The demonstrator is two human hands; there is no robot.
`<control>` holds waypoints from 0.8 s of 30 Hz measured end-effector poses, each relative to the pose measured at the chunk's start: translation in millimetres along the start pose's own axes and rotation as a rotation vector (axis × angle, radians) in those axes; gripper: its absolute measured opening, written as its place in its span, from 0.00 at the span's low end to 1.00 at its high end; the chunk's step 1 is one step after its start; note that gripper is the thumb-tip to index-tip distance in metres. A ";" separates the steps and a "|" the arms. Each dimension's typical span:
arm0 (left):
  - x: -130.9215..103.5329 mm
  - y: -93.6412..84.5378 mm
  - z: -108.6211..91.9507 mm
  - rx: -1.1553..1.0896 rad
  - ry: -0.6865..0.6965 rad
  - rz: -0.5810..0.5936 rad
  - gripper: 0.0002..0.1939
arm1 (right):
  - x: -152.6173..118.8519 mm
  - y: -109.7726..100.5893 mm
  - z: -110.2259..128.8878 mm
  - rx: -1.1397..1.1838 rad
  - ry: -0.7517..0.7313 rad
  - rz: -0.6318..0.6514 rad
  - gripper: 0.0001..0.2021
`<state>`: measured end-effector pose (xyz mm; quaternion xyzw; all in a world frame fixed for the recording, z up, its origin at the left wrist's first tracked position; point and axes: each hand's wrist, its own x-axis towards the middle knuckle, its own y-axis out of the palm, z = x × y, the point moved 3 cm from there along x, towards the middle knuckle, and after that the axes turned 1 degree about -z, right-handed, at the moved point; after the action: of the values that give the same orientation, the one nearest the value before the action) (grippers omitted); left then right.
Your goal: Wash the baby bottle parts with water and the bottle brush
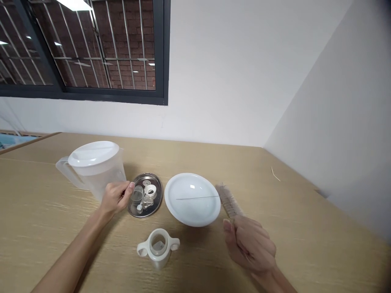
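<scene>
My right hand (252, 246) is closed around a bottle brush (229, 200), its pale bristles pointing up and away, just right of the white bowl (192, 217). A thin straight wire (197, 198) runs across the bowl toward the bristles; whether it rests there or is held, I cannot tell. My left hand (115, 197) is closed, thumb pressed to the fingers, at the left rim of a round metal tray (156, 209). Anything in its grip is hidden. Small parts lie on the tray, among them a white ring (150, 190) and a clear nipple-like piece (148, 201).
A white two-handled baby bottle (159, 256) stands uncapped at the front. Behind my left hand is a translucent lidded pitcher (102, 177). A thin pale strip (275, 174) lies at the back right of the wooden table (189, 156). Walls and a barred window (106, 44) border it.
</scene>
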<state>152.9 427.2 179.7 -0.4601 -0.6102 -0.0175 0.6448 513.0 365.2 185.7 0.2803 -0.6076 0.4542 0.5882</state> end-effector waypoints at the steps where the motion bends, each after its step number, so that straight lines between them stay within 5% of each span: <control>1: 0.2 0.4 -1.1 -0.007 0.001 0.004 0.21 | -0.8 -1.1 -1.7 -0.010 -0.001 -0.016 0.24; 14: 3.0 1.0 -9.7 -0.033 -0.049 0.074 0.22 | -3.3 -2.0 -9.9 -0.059 0.005 -0.049 0.25; 20: 9.2 3.7 -20.9 0.019 -0.073 0.328 0.10 | 0.4 1.5 -5.2 -0.066 -0.008 -0.037 0.24; 24: 5.3 9.0 -19.2 0.068 -0.121 0.479 0.11 | 3.2 4.1 0.5 -0.058 -0.006 0.002 0.24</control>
<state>174.3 423.4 182.1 -0.5699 -0.5214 0.1837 0.6079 508.7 367.2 187.9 0.2637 -0.6228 0.4361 0.5936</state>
